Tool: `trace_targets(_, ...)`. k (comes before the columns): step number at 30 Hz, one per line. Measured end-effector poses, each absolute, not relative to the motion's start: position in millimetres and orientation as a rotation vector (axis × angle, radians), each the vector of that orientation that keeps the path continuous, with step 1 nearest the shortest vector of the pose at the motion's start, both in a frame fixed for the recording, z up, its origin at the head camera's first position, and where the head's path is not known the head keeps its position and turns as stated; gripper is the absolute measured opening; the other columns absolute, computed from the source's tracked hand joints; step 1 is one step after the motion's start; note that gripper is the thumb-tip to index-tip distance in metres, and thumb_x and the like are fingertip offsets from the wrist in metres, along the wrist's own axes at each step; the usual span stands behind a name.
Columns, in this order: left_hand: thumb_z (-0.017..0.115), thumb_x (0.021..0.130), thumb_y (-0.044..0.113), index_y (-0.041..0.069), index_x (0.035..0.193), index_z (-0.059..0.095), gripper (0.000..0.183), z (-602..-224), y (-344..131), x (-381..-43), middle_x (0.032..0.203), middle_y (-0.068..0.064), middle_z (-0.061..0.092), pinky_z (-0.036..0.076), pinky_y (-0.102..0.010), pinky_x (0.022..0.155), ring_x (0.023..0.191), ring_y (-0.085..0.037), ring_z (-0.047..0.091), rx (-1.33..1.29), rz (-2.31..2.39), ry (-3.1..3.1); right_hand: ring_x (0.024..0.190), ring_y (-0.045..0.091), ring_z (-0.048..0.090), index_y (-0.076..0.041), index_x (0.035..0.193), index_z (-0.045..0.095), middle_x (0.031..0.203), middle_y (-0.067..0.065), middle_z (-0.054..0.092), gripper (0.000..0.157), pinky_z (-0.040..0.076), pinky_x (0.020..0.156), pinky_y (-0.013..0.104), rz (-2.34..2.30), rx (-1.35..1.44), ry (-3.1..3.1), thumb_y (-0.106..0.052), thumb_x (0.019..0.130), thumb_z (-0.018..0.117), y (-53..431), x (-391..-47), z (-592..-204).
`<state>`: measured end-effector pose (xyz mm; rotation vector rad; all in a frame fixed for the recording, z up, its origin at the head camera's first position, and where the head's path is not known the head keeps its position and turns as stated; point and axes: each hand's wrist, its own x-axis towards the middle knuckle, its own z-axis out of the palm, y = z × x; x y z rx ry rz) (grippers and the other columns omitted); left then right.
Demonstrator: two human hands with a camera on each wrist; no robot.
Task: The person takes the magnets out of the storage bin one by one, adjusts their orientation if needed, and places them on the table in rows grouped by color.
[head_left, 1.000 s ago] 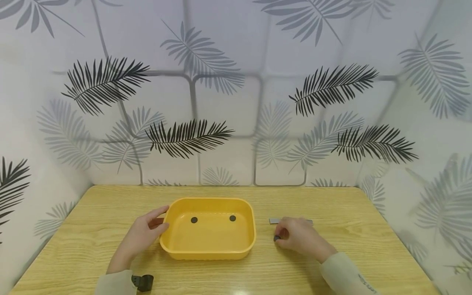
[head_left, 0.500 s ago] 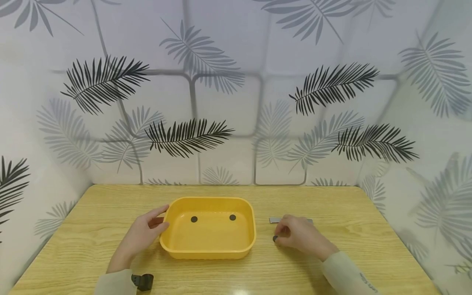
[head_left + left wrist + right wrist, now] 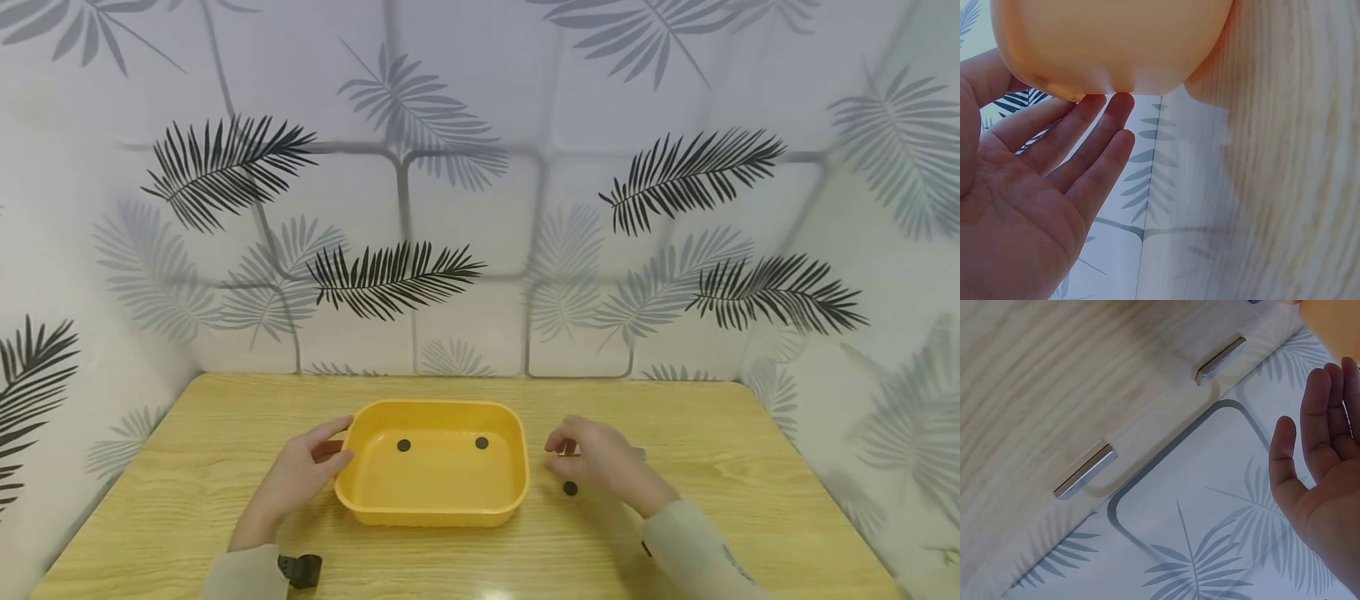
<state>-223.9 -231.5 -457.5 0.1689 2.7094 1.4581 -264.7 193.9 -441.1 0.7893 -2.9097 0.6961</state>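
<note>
The left hand grips the yellow tray by its left rim, thumb lapped over the edge, probably so the tray cannot slide on the wooden table. In the tray, the left disc and right disc lie well apart along the far side, a spacing that looks deliberate. Right of the tray, just below the fingers, the loose disc lies on the table, seemingly put within easy reach. The right hand appears empty, fingertips apart above the table.

The left wrist view shows fingertips touching the tray's outer wall, which the head view hides, but none of the discs inside. The right wrist view shows an upper bar and a lower bar, both metal, separated by a gap; from the head, the right hand covers most of them
</note>
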Motion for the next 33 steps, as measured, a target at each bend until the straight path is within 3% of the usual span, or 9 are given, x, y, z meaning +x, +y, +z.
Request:
trace_targets(11, 0.064, 0.103, 0.015, 0.005, 0.156, 0.044, 0.058, -458, -232, -225, 0.159, -0.025, 0.045, 0.061, -0.042, 0.099, 0.132, -0.042, 0.06, 0.17, 1.463, 2.7, 0.086, 0.011, 0.062, -0.019, 0.101, 0.075, 0.093, -0.01, 0.068, 0.012, 0.052, 0.075, 0.025, 0.727, 0.773, -2.865, -0.027, 0.092, 0.078, 165, -269, -423)
trace_targets(22, 0.064, 0.103, 0.014, 0.005, 0.156, 0.044, 0.058, -458, -232, -225, 0.159, -0.025, 0.044, 0.061, -0.04, 0.098, 0.132, -0.042, 0.06, 0.171, 1.472, 2.696, 0.087, 0.012, 0.064, -0.011, 0.103, 0.076, 0.098, -0.003, 0.073, 0.019, 0.056, 0.08, 0.027, 0.729, 0.881, -2.821, -0.024, 0.091, 0.08, 133, -278, -418)
trace_targets(33, 0.063, 0.103, 0.013, 0.005, 0.157, 0.043, 0.058, -455, -231, -224, 0.158, -0.025, 0.046, 0.06, -0.044, 0.101, 0.132, -0.042, 0.06, 0.151, 1.483, 2.681, 0.092, 0.016, 0.068, -0.01, 0.109, 0.078, 0.099, -0.002, 0.074, 0.024, 0.058, 0.085, 0.034, 0.74, 0.967, -2.851, -0.027, 0.092, 0.078, 97, -283, -422)
